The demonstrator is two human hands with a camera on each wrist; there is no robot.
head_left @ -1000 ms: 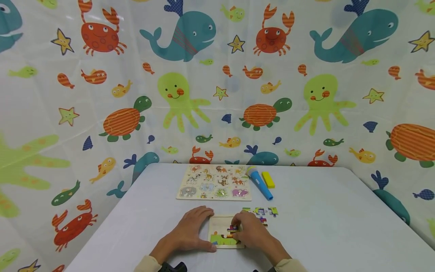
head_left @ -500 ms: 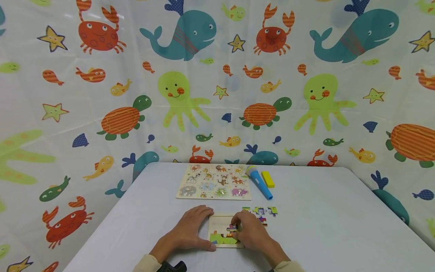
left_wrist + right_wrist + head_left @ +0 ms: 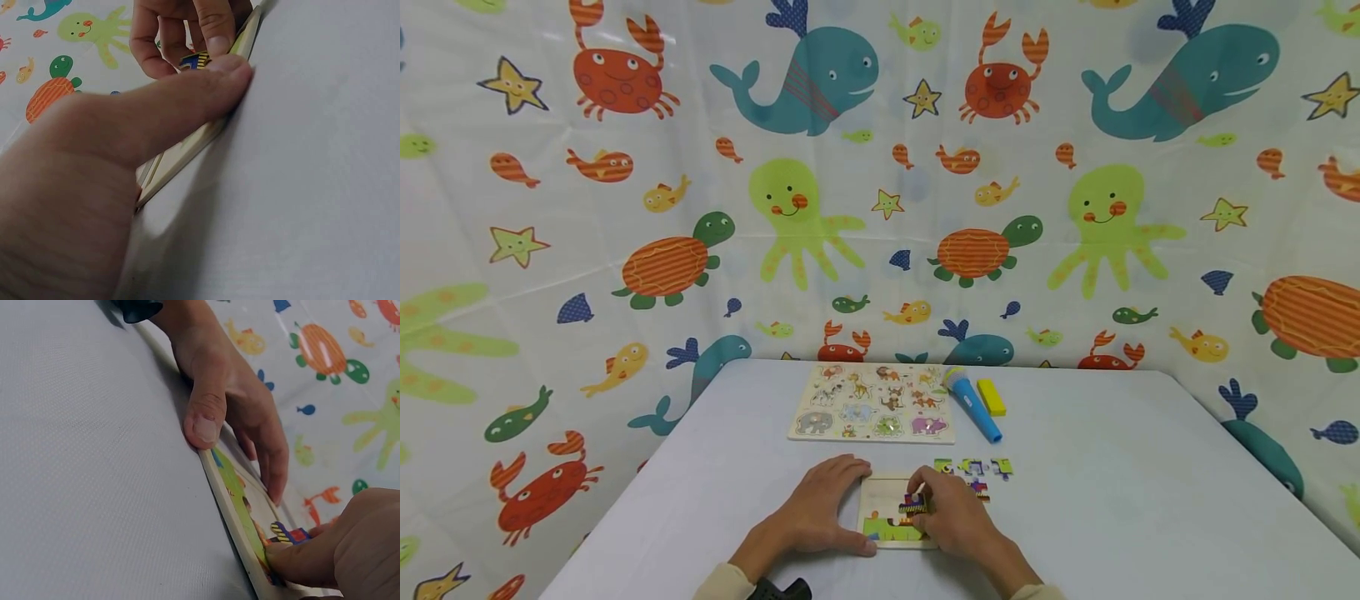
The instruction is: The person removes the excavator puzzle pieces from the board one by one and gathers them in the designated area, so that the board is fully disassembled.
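Observation:
A small wooden puzzle tray (image 3: 878,493) lies near the front of the table, with a green strip of jigsaw pieces (image 3: 883,528) along its near side. My left hand (image 3: 816,510) holds the tray's left side, thumb at the near corner and fingers at the far one. Over the tray's right part, my right hand (image 3: 957,512) pinches a jigsaw piece (image 3: 913,503) with purple, red and yellow-black stripes. In the right wrist view this piece (image 3: 290,535) is tilted above the green strip. The right hand hides the tray's right edge.
Several loose jigsaw pieces (image 3: 973,467) lie beyond the right hand. Farther back are a wooden animal puzzle board (image 3: 872,417), a blue toy microphone (image 3: 976,410) and a yellow block (image 3: 992,397). A sea-animal curtain (image 3: 880,242) hangs behind the table.
My right hand has shifted slightly left with the pinched piece, which now shows more of its face. The left hand and tray hold their place.

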